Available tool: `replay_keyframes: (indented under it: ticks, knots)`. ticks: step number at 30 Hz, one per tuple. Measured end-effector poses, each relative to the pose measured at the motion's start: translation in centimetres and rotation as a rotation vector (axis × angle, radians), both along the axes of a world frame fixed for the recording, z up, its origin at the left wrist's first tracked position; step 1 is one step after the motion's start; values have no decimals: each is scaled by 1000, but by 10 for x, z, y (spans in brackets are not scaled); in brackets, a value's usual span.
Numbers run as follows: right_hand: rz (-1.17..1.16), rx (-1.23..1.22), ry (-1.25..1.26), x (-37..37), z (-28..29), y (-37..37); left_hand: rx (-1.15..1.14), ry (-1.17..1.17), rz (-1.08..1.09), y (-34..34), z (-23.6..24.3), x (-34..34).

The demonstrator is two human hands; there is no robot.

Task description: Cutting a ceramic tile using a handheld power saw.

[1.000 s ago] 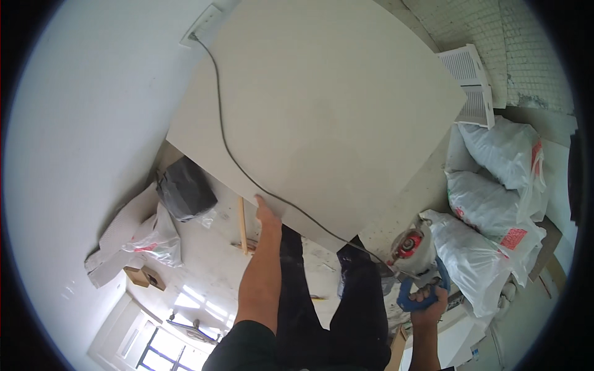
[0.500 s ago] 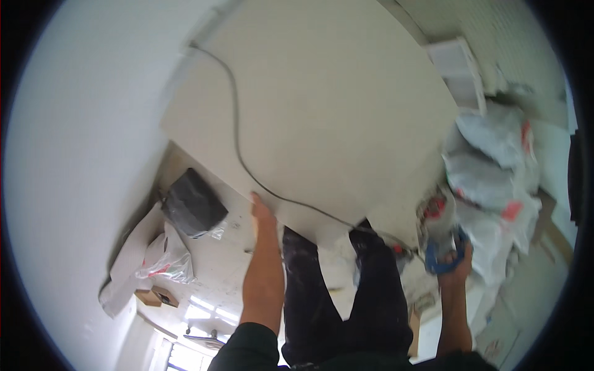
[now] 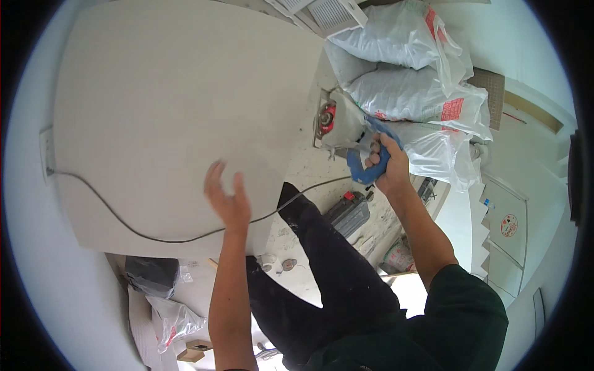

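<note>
A large pale board [image 3: 167, 105] fills the upper left of the view. My left hand [image 3: 228, 196] hovers just in front of its lower edge, fingers spread, holding nothing. A dark power cable [image 3: 142, 230] runs from a wall socket [image 3: 47, 154] across the board and on toward my right side. My right hand [image 3: 387, 162] grips the blue handle of a dusty power cutter [image 3: 346, 133] with a red-centred disc, held out over the floor. My dark trouser legs [image 3: 322, 266] stand below.
White filled sacks [image 3: 421, 93] are piled at the upper right, near a white vent grille [image 3: 328, 9]. A grey tool case [image 3: 349, 213] lies on the dusty floor. Dark and clear plastic bags [image 3: 154, 284] sit at the lower left, against the white wall.
My left hand has come off the board's lower edge and opened. The view has swung, so the board sits further left and the cutter in my right hand is higher and nearer the sacks.
</note>
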State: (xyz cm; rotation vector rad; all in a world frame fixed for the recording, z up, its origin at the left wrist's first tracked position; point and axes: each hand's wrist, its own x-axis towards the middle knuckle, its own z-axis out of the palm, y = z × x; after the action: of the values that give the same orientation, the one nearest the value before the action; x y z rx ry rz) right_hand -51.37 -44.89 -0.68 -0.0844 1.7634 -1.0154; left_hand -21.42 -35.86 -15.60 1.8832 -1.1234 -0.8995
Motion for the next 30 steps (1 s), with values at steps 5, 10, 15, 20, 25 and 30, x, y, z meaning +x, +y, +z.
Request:
replay_keyframes:
  ticks: [5,10,15,20,25,30]
  knots:
    - [32,-36,114,-48,-35,-71,-116,116,-244,-106,35,-158]
    - [-72,-149,11,-77,-70,-132,558,783,-31,-143,-3,-260]
    - [18,-194,88,-93,-106,-168,448,587,-307,-196,-15,-301]
    - [91,-258,128,-100,-128,-196,493,584,-270,-231,-28,-315]
    - [14,-340,78,-112,-144,-223,73,192,-335,-245,-54,-313]
    - [48,-363,35,-109,-149,-241,224,671,-365,-260,-85,-317]
